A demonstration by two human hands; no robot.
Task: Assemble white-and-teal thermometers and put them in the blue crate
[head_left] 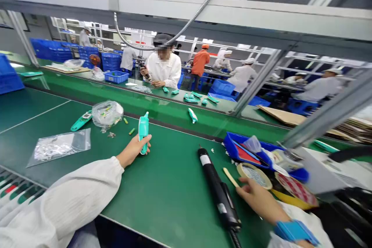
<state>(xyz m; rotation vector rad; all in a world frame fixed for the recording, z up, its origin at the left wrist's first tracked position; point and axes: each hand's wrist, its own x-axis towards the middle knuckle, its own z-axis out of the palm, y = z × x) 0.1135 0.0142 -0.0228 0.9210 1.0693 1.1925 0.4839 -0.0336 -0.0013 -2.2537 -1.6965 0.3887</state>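
Observation:
My left hand (pixel 135 149) is wrapped round the lower part of a teal and white handheld plastic device (pixel 143 127), held upright above the green bench with its narrow tip up. At the right, my right hand (pixel 258 197) has its fingers closed at the near end of a pale flat stick (pixel 230 176). Close to these fingers sits a round dish of small metal screws (pixel 253 173). Between my hands lies a black electric screwdriver (pixel 218 190), its bit pointing away from me. A blue band is on my right wrist.
A blue tray (pixel 242 151) holds tools behind the dish, with a tape roll (pixel 296 190) beside it. To the left lie a bag of small parts (pixel 107 113), a flat clear bag (pixel 61 145) and another teal device (pixel 81 121). A co-worker (pixel 162 66) sits opposite, beyond the green belt.

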